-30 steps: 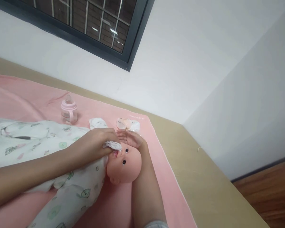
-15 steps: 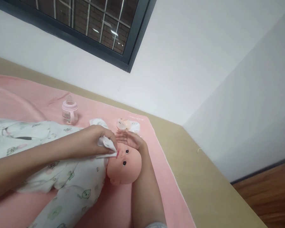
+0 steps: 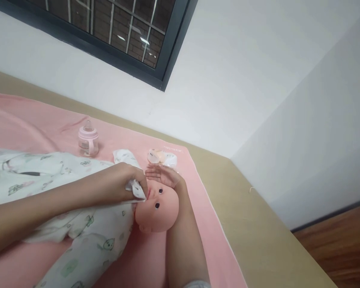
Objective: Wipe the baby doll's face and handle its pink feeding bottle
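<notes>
A baby doll (image 3: 159,216) with a bare head lies on its back in white printed clothes (image 3: 93,240). My left hand (image 3: 124,184) is closed on a white tissue (image 3: 137,189), pinching it close to the doll's mouth. Part of the tissue is hidden under the fingers. From the near side, my right forearm passes along the top of the doll's head. Palm up and fingers stretched out, my right hand (image 3: 163,175) rests beside the far side of the head, holding nothing.
Behind the doll, a baby bottle (image 3: 88,140) with a pink collar and handle stands on the pink blanket (image 3: 204,224). A small clear-and-white packet (image 3: 163,157) lies just past my right fingers. A wooden surface (image 3: 252,224), white wall (image 3: 216,80) and dark-framed window (image 3: 165,60) surround this.
My left hand has shifted slightly down and toward me at the doll's mouth, the tissue still in its fingers. The doll and my right hand have hardly moved.
</notes>
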`<state>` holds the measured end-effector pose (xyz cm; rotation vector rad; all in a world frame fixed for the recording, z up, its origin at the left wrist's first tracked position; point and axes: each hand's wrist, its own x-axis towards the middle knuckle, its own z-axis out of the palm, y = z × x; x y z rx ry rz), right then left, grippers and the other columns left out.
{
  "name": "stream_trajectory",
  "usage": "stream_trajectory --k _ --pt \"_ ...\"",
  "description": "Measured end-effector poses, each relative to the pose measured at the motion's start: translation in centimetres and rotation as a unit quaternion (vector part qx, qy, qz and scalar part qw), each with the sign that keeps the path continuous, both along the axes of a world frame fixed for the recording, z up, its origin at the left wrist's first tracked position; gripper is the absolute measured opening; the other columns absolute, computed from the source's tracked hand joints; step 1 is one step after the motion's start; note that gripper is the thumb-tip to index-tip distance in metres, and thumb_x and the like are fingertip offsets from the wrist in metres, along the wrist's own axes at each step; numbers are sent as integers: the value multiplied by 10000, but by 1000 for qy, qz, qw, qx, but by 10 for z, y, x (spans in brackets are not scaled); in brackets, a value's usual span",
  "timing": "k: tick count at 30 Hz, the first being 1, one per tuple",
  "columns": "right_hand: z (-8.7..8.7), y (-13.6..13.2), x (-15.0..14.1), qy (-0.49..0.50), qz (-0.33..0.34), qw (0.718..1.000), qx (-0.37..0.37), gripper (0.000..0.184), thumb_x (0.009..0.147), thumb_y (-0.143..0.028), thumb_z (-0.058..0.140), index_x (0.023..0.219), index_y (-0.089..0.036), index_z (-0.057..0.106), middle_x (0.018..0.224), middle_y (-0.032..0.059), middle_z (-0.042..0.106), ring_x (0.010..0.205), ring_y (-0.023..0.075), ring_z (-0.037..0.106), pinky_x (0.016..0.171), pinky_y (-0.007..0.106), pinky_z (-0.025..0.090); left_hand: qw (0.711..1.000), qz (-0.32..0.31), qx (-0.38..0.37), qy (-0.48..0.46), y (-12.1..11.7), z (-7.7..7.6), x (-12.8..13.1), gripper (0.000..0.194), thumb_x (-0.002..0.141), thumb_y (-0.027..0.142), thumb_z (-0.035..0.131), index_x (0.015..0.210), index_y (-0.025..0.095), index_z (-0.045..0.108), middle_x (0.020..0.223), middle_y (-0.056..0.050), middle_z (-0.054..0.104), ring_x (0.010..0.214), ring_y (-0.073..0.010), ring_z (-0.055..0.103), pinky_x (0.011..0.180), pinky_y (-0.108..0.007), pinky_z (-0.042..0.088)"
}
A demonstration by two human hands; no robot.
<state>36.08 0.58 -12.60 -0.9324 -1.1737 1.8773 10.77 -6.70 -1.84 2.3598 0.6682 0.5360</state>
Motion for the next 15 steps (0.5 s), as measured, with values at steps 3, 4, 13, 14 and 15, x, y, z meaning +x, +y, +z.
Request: stream_trajectory --k 3,4,13,14,15 --pt "1 -1 0 -4 0 1000 -1 295 874 -367 572 1047 -139 642 978 98 723 1036 204 654 1050 420 424 1000 8 12 9 4 -2 -1 202 716 254 555 774 238 748 839 18 748 778 -166 676 675 -201 473" --pt "1 -1 0 -6 1 1000 -3 280 873 -369 573 1006 -134 649 966 103 722 1039 210 653 1047 425 426 1000 9 15 13 5 -2 -2 207 718 258 552 779 239 749 844 17 748 782 -167 676 677 -202 471" --pt "-1 0 0 -35 -2 999 -5 222 845 -317 610 712 -139 613 713 72 686 1053 237 649 1031 425 434 998 27 48 21 7 -3 -3 220 724 234 536 777 244 749 837 22 740 777 -169 667 671 -217 448" --pt "0 -1 0 -37 -3 999 -5 213 835 -306 623 702 -141 609 700 68 681 1054 239 649 1034 423 430 998 27 54 20 8 -3 -3 230 718 218 528 778 244 748 835 23 739 779 -169 667 674 -218 447" --pt "0 -1 0 -40 -5 999 -6 204 826 -294 634 693 -142 604 690 65 676 1056 241 649 1036 423 427 998 27 62 19 8 -3 -3 245 710 200 519 782 245 748 840 24 740 786 -170 667 679 -218 445"
